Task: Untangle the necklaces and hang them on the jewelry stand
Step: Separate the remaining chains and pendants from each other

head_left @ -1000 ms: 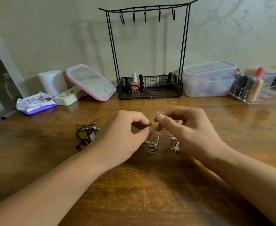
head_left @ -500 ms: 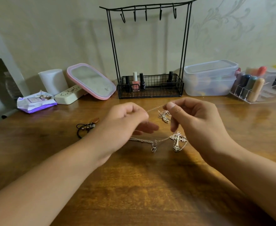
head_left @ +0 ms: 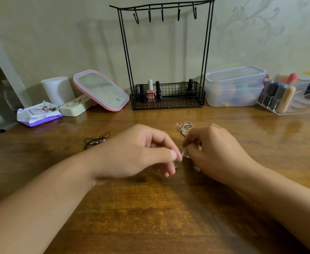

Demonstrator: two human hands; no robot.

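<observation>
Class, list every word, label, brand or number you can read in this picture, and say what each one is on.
None can be read.
Wipes pack: label too blurred to read.
Black nail polish bottle: white lettering, too small.
Mirror: small round mark, unreadable.
Cream case: a cartoon drawing, no words.

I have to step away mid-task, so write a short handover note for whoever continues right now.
Left hand: thumb and fingers pinch a silver chain low over the table.
Right hand: fingers curled, pinching the same chain from the other side.
A loose silver necklace lies bunched just behind the right hand. A dark cord necklace lies left of the left hand.
The jewelry stand is at the back; all its hooks are bare.
Done: nothing hung yet.
Left: finish untangling the silver chains, then hang every necklace on the hooks.
</observation>
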